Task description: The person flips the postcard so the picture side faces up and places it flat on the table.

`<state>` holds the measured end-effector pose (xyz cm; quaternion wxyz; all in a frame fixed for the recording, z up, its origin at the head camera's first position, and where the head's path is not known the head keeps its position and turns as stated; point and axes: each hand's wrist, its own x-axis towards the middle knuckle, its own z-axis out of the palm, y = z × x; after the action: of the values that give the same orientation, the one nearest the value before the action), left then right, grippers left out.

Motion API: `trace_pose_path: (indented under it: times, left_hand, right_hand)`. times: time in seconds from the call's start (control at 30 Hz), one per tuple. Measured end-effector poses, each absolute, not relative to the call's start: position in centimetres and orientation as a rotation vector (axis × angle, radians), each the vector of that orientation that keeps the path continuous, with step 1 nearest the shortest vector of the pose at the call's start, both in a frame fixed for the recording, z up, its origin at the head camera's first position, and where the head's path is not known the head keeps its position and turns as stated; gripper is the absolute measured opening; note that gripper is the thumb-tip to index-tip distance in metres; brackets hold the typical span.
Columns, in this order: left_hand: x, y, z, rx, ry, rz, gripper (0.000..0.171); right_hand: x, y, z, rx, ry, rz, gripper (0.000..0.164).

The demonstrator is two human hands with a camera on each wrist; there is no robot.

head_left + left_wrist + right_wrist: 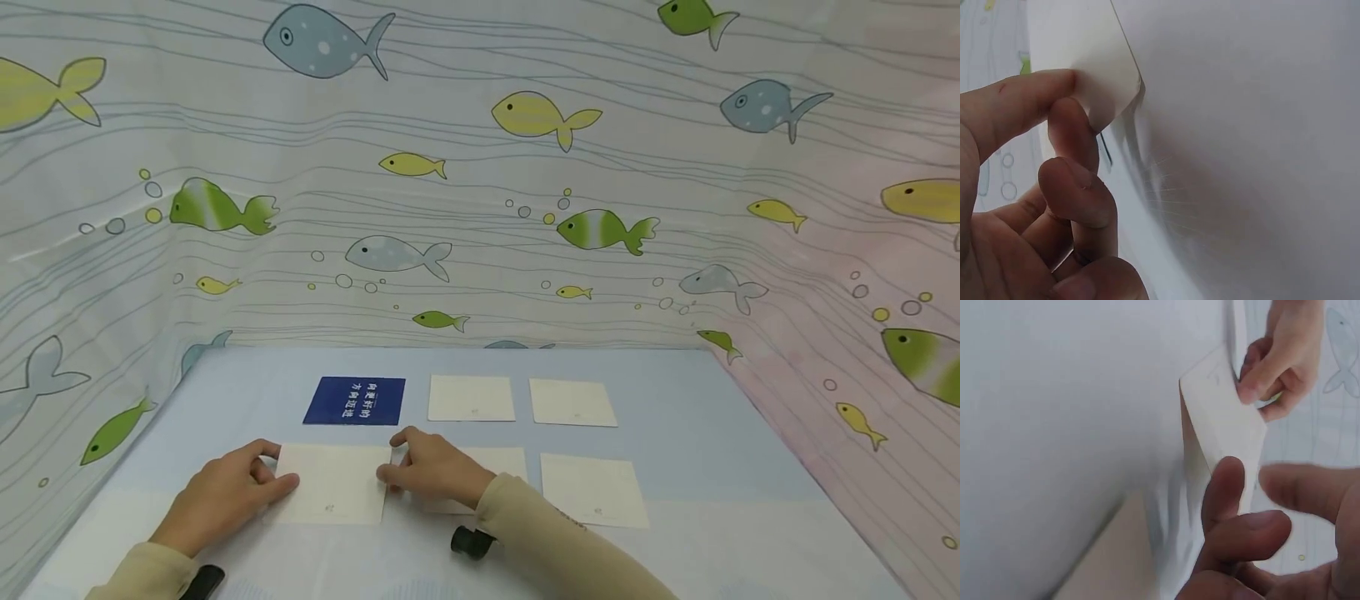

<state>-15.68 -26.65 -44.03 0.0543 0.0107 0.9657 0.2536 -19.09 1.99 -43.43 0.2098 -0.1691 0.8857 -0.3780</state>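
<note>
A cream card is raised slightly off the table, its small printed mark toward the near edge. My left hand pinches its left end between curled fingers; the left wrist view shows the card's corner at the fingertips. At the card's right edge is my right hand. In the right wrist view its fingers stand apart around the near corner of the card, one fingertip overlapping it and another off it. Whether that overlapping fingertip touches cannot be told. My right forearm partly covers another cream card.
Behind lies a blue card with white characters, beside a cream card and another cream card. A further cream card lies right of my forearm. A fish-patterned curtain surrounds the pale table.
</note>
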Motion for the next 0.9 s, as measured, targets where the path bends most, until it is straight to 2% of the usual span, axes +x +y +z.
trace_pose_path:
  times: [0.37, 0.9]
  left_hand:
    - [-15.2, -26.8, -44.3, 0.014, 2.962, 0.786, 0.068]
    - [-15.8, -26.6, -44.2, -0.01, 2.904, 0.883, 0.07]
  right_hand:
    - [-18.8, 1.6, -44.5, -0.344, 2.366, -1.3, 0.018]
    - [-18.5, 1.6, -44.4, -0.361, 2.413, -1.312, 0.016]
